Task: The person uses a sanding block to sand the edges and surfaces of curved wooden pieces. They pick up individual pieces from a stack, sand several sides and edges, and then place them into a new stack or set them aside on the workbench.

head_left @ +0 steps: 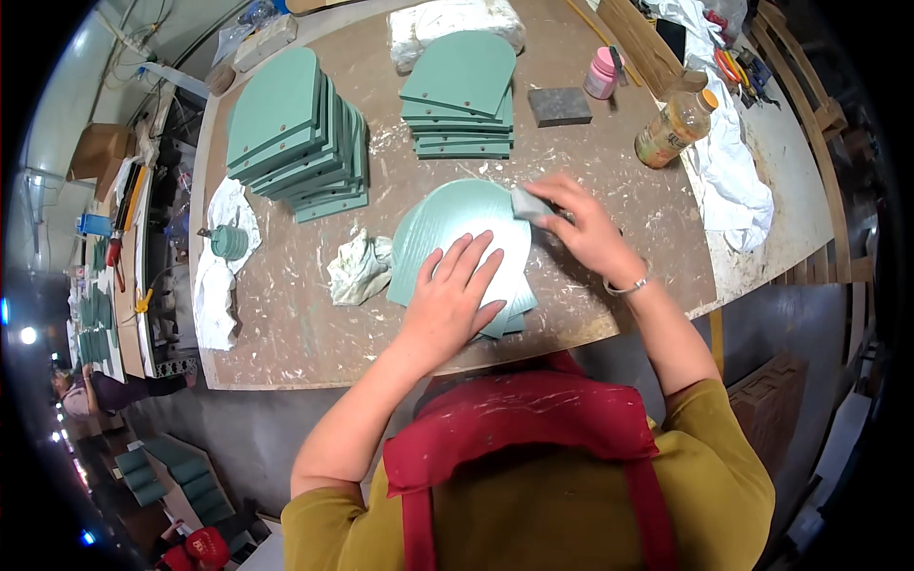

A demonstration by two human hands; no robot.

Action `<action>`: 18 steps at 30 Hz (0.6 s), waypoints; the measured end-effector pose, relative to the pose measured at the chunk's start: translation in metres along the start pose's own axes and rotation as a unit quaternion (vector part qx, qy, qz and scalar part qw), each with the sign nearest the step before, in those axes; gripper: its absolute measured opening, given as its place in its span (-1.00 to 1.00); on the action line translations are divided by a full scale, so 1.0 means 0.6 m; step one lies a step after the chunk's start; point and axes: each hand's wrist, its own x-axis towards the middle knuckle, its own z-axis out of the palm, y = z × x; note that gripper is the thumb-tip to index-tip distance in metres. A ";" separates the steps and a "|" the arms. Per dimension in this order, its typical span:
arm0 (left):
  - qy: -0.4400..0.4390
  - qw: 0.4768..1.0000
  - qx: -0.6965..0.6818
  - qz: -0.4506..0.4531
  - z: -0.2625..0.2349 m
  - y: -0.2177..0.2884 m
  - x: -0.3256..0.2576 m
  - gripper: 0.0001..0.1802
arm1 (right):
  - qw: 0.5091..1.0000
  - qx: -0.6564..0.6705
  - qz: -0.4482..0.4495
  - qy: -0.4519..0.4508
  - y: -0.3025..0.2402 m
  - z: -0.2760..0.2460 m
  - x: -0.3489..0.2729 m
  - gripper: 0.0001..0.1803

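Observation:
A pale green round-topped panel lies in front of me on the worktable, fanned over other panels whose edges show beneath it. My left hand rests flat on its face, fingers spread. In my right hand is a small grey sanding block, pinched between thumb and fingers against the panel's upper right edge. A crumpled, stained rag lies just left of the panel.
Behind are a tall left stack of green panels and a shorter stack. To the right are a dark grey block, pink jar, drink bottle and white cloth. A green jar sits on another cloth.

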 end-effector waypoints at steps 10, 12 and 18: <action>0.027 0.999 -0.030 0.021 0.002 -0.032 0.001 -0.41 | 0.999 -0.018 0.008 0.034 -0.069 0.034 -0.123 -0.55; 0.014 0.997 0.014 0.068 -0.031 -0.048 0.015 -0.41 | 0.993 -0.028 0.019 0.110 -0.068 0.026 -0.093 -0.58; -0.003 0.986 0.083 0.142 -0.033 -0.079 0.023 -0.35 | 0.986 -0.128 0.040 0.099 -0.051 0.049 -0.093 -0.59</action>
